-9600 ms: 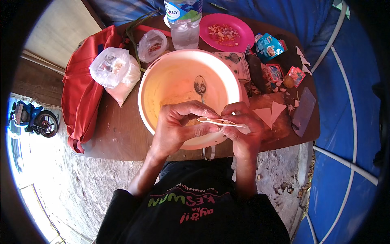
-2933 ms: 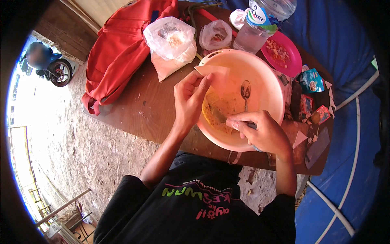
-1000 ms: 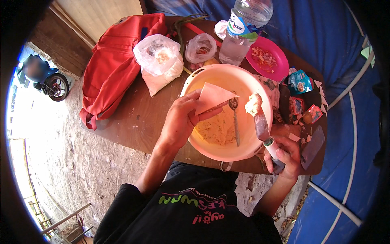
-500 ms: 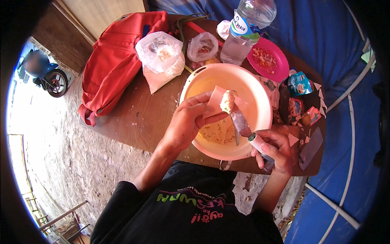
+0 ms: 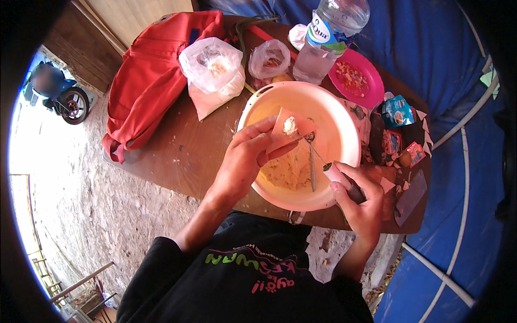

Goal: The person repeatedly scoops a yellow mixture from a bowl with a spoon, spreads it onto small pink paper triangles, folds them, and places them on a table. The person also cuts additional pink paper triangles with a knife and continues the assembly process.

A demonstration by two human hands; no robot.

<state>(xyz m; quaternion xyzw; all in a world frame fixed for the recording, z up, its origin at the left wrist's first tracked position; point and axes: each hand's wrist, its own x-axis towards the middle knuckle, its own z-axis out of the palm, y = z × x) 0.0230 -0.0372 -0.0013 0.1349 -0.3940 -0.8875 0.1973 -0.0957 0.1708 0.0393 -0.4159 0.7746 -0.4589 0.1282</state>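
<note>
My left hand [image 5: 239, 156] holds a thin, pale square dumpling wrapper [image 5: 278, 135] over the basin, pinched at its left side. A dab of whitish filling [image 5: 290, 126] sits on the wrapper. Wrapped round the pale handle of a knife [image 5: 336, 175] is my right hand [image 5: 362, 200], at the basin's right rim. The knife's blade shows nearly edge-on, its tip near the wrapper's lower right corner. Below both hands, the white basin [image 5: 354, 137] contains yellowish filling mixture [image 5: 284, 171]. A metal spoon [image 5: 313, 169] leans in it.
A red bag [image 5: 156, 70] and a plastic bag of white powder [image 5: 212, 81] lie at left. Behind the basin stand a small plastic bag [image 5: 269, 59], a large water bottle [image 5: 318, 62] and a pink plate [image 5: 371, 97] of chopped bits. Sachets [image 5: 397, 111] and scraps lie at right.
The lump of filling has gone from the knife blade onto the wrapper. The blade has turned edge-on and drawn slightly back from the wrapper, which my left hand still holds.
</note>
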